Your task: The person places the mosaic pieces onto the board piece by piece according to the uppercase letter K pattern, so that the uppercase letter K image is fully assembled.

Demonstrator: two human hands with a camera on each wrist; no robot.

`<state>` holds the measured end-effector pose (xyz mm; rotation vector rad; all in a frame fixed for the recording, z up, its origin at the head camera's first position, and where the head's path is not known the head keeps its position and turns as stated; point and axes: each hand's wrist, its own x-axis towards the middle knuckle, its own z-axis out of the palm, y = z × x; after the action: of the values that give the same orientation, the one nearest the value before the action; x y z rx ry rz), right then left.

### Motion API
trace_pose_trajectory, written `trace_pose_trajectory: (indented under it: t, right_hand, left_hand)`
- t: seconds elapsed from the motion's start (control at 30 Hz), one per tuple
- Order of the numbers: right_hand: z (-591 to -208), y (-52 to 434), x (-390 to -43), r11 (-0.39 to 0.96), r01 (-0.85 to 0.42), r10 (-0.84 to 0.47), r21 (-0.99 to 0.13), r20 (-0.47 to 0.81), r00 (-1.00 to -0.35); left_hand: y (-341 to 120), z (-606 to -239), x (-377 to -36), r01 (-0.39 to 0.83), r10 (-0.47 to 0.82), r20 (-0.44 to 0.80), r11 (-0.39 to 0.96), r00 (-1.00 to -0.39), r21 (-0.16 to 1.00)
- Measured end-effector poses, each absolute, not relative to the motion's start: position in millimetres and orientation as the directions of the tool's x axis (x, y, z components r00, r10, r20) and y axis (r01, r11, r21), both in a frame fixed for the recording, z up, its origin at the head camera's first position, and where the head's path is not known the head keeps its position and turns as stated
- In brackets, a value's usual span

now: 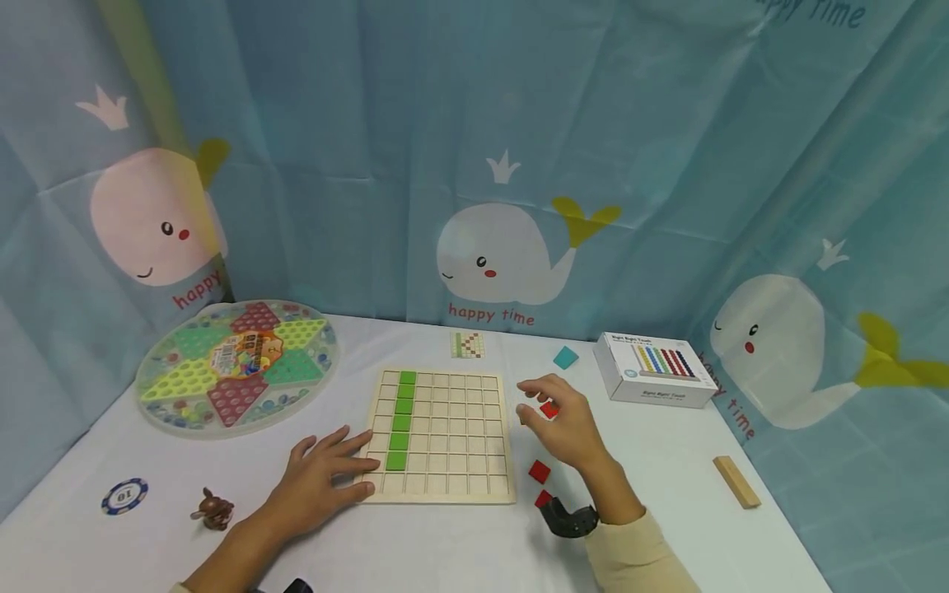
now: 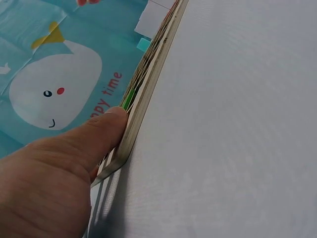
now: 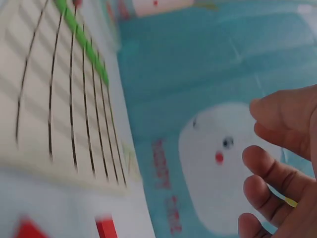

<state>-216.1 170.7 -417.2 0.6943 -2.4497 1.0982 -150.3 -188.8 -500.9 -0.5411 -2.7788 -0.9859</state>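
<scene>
A wooden grid board lies on the white table, with one column of green tiles near its left side. My left hand rests flat on the table, its fingers on the board's near left corner. In the left wrist view its thumb presses against the board's edge. My right hand hovers just right of the board with loosely curled fingers that hold nothing. A red tile shows beside its palm. Two more red tiles lie below the hand.
A round Chinese checkers board sits at the back left. A poker chip and a small brown figure are at the near left. A pattern card, teal tile, white box and wooden block lie to the right.
</scene>
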Motion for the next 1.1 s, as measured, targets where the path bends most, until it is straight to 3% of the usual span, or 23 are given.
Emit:
trace_pose_trajectory:
  t: [0.3, 0.6, 0.83, 1.1]
  right_hand:
    - [-431, 227, -245, 0.650, -0.436, -0.201, -0.623, 0.412, -0.889]
    - [-459, 260, -268, 0.720, -0.197, -0.106, -0.665, 0.175, -0.979]
    - [-474, 271, -275, 0.770, -0.099, -0.060, -0.630, 0.083, -0.995]
    - [-481, 272, -283, 0.861, -0.091, -0.098, -0.501, 0.013, -0.995]
  left_hand:
    - [-190, -506, -151, 0.386, 0.287, 0.259, 0.716, -0.922, 0.582]
    - [-190, -504, -150, 0.387, 0.284, 0.264, 0.716, -0.922, 0.581]
    - [-189, -503, -150, 0.383, 0.282, 0.261, 0.720, -0.923, 0.578]
    - [-188, -501, -149, 0.371, 0.277, 0.248, 0.727, -0.928, 0.577]
